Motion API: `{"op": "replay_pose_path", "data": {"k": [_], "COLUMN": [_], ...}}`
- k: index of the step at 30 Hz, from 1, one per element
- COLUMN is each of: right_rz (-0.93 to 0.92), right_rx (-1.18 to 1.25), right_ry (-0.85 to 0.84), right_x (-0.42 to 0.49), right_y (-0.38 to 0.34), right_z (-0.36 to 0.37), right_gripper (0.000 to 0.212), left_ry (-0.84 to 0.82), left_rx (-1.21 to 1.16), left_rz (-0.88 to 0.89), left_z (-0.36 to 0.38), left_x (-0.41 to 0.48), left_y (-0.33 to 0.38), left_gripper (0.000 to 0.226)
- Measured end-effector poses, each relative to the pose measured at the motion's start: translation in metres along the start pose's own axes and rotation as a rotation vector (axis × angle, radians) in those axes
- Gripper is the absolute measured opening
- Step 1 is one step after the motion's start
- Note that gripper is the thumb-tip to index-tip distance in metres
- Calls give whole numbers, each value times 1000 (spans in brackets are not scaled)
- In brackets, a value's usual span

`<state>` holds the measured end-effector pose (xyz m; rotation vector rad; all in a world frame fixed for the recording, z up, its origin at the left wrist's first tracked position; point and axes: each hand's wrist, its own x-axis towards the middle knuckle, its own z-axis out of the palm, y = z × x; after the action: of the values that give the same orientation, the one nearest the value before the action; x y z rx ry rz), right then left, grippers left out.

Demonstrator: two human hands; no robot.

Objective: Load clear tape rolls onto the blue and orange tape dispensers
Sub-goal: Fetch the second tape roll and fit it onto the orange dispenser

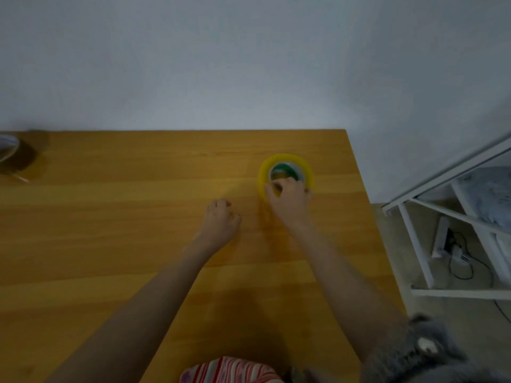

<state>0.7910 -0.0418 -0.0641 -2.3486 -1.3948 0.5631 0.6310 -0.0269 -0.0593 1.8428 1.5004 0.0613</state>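
A clear tape roll (287, 161), yellowish with a green and white core, lies flat on the wooden table (138, 217) toward its right side. My right hand (289, 201) grips the roll's near rim, fingers curled over the edge into the core. My left hand (221, 219) rests on the table to the left of the roll, fingers loosely curled and holding nothing. No blue or orange dispenser is in view.
A second roll-like clear object (11, 156) sits blurred at the table's far left edge. A white shelf frame (442, 189) with a power strip and cables stands on the floor to the right. A wall runs behind the table.
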Motion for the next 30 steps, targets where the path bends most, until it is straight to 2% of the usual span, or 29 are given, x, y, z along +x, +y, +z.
{"op": "replay_pose_path", "data": {"k": [4, 7, 8, 9, 11, 12, 15, 24, 30], "right_rz": [-159, -246, -201, -120, 53, 110, 171, 150, 110], "right_rx": [22, 109, 127, 125, 85, 71, 140, 414, 402], "right_ry": [-18, 162, 203, 173, 35, -31, -85, 85, 19], "right_x": [-54, -68, -67, -64, -56, -53, -53, -56, -64], "right_y": [-17, -15, -14, -12, -7, -6, -3, -11, -44], "right_z": [20, 28, 27, 28, 28, 28, 31, 31, 31], "right_gripper": [35, 20, 26, 41, 63, 67, 62, 38, 40], "left_ry": [46, 84, 76, 63, 33, 23, 12, 63, 123], "left_rx": [-143, -69, -5, 45, 73, 66, 57, -17, -60], "left_rz": [-113, -178, -181, -195, -233, -238, -213, -138, -155], "left_z": [8, 9, 9, 9, 9, 10, 8, -3, -25], "left_x": [4, 5, 4, 4, 4, 5, 4, -6, -26], "left_y": [5, -4, -7, -8, -9, -9, -13, -25, -43], "left_gripper": [47, 56, 56, 58, 63, 64, 61, 51, 44]}}
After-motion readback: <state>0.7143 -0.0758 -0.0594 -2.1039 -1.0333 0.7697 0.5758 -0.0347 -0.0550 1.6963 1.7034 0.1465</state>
